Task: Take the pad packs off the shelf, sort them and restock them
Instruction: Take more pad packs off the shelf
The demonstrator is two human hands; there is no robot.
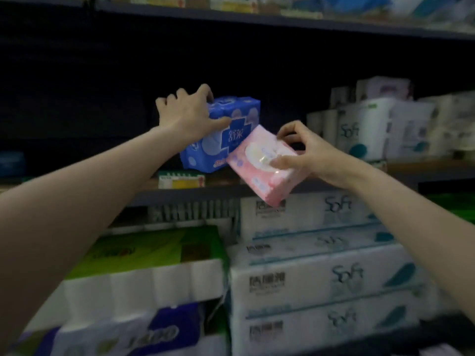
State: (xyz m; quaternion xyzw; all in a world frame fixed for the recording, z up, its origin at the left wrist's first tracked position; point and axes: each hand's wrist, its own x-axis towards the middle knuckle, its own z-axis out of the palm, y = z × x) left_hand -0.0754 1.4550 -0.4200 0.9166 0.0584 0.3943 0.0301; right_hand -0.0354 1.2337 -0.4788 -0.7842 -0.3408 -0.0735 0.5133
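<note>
On shelf [221, 179], blue pad pack [226, 129] gripped upright by left hand [186, 115]; just right, pink pad pack [262, 167] pinched by right hand [303, 152], long axis tilted down-right, overlapping blue's corner.

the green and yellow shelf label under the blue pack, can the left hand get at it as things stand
Probably not yet: the left hand grips the blue pack above it. The shelf label itself shows uncovered on the shelf edge, so freeing that grip should suffice.
</note>
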